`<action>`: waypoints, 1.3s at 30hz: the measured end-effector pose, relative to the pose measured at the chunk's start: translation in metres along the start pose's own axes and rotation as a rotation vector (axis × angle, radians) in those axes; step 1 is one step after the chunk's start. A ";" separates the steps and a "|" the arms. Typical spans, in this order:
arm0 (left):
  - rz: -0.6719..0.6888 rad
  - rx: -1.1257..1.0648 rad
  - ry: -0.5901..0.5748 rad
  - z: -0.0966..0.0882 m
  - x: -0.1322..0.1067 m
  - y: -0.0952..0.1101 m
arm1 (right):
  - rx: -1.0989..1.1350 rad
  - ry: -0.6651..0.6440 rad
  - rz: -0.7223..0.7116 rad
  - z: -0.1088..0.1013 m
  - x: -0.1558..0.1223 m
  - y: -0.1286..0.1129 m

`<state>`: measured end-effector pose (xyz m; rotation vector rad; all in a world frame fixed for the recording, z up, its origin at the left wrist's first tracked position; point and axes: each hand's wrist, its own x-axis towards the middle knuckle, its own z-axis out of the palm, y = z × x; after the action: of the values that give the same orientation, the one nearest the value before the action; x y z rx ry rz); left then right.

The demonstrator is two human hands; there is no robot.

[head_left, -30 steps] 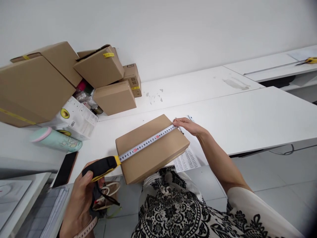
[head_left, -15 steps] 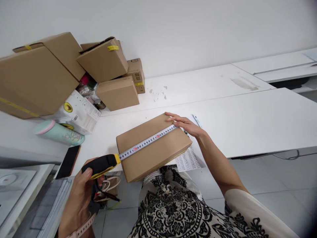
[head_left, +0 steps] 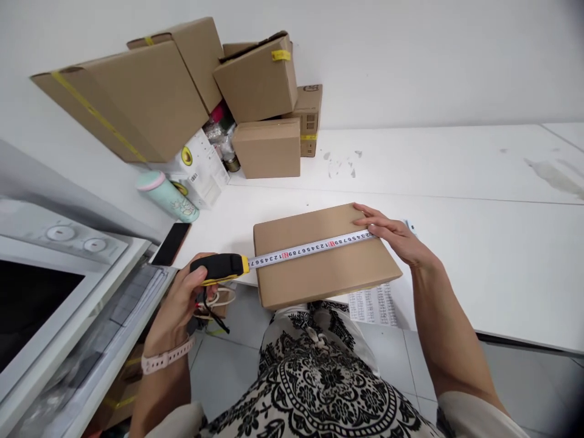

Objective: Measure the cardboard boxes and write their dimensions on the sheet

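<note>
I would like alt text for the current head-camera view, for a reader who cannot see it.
A person's left hand holds a black-and-yellow tape measure, its white blade stretched across a brown cardboard box to the right hand. Beyond, to the left, more brown cardboard boxes are piled on a white table, near a mint-green bottle.

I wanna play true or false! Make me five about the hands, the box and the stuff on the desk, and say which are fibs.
1. The left hand holds the tape measure. True.
2. Its blade crosses the top of the box. True.
3. The right hand touches nothing. False: its fingers touch the box by the blade's end.
4. The phone lies on the box. False: it lies on the white desk.
5. A pale pink band circles the left wrist. True.
</note>
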<state>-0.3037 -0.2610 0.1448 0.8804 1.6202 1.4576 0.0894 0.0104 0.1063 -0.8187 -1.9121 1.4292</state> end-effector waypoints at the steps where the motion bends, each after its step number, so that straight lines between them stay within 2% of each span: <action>1: -0.002 -0.007 -0.005 0.001 -0.001 0.001 | 0.002 0.003 0.001 0.000 0.000 0.001; 11: -0.034 0.039 -0.046 0.003 -0.005 0.006 | 0.011 -0.007 0.004 0.000 0.000 0.001; 21: -0.041 0.014 -0.021 0.003 -0.005 0.003 | 0.009 0.007 -0.012 0.000 0.001 0.003; 32: -0.069 0.027 0.003 0.007 -0.009 0.014 | -0.011 0.016 -0.019 0.001 0.000 0.002; 37: -0.063 -0.047 0.038 0.009 -0.008 0.011 | -0.047 0.013 -0.031 0.001 0.002 0.001; 39: -0.063 -0.107 0.048 0.010 -0.007 0.007 | -0.111 0.061 -0.049 0.001 -0.001 -0.007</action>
<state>-0.2915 -0.2615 0.1523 0.7325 1.5748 1.5173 0.0881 0.0075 0.1129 -0.8508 -1.9656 1.2644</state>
